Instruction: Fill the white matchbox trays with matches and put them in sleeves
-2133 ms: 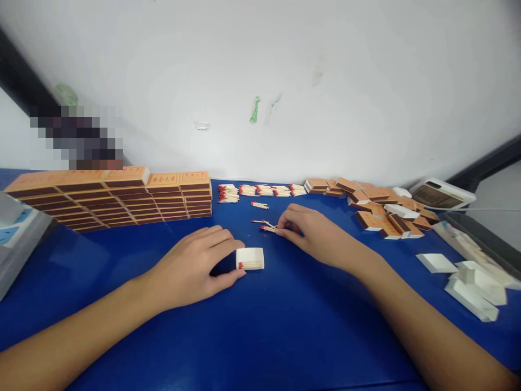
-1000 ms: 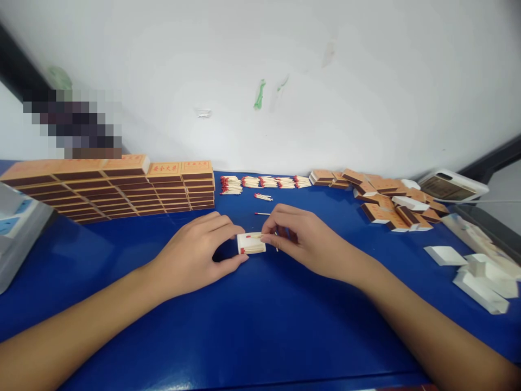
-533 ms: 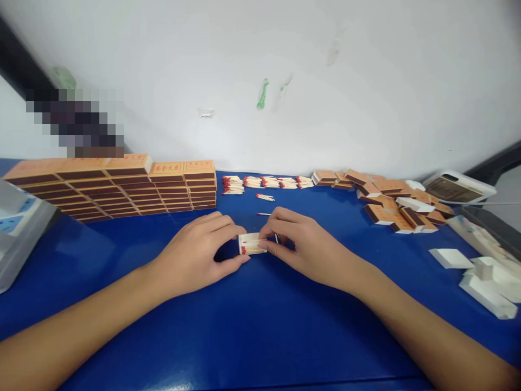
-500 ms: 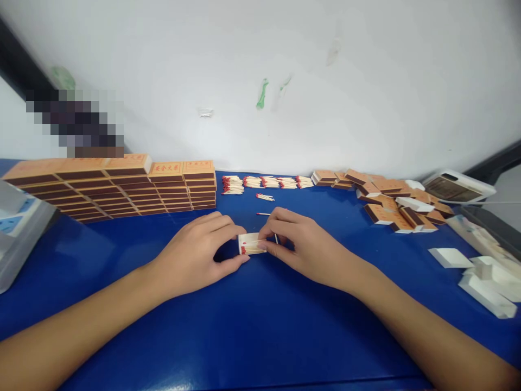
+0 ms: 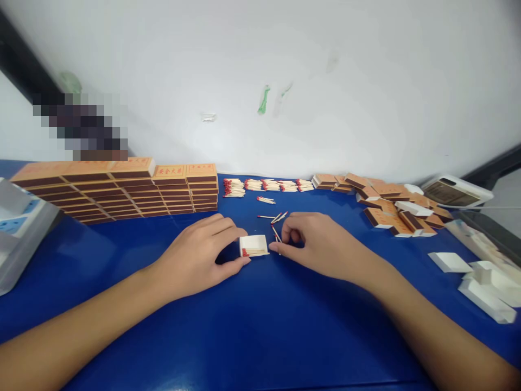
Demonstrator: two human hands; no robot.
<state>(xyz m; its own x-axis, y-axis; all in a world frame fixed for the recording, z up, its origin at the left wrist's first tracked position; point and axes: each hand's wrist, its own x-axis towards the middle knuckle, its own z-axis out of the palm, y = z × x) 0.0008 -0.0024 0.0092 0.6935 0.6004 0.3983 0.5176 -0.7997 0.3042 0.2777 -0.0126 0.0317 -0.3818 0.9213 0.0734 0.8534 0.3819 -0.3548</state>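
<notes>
A small white matchbox tray with a few red-tipped matches in it lies on the blue table. My left hand grips the tray's left end between thumb and fingers. My right hand rests just right of the tray with its fingers curled over a few loose matches; whether it pinches one is hidden. More loose matches lie just beyond the fingers.
A wall of stacked orange matchboxes stands at the back left. Bundles of matches line the back edge. A heap of orange matchbox sleeves lies at the right, white empty trays nearer. A grey box sits at the left.
My right hand carried matches to the tray, set them inside, then drew back to the right onto the loose matches. The left hand kept hold of the tray.
</notes>
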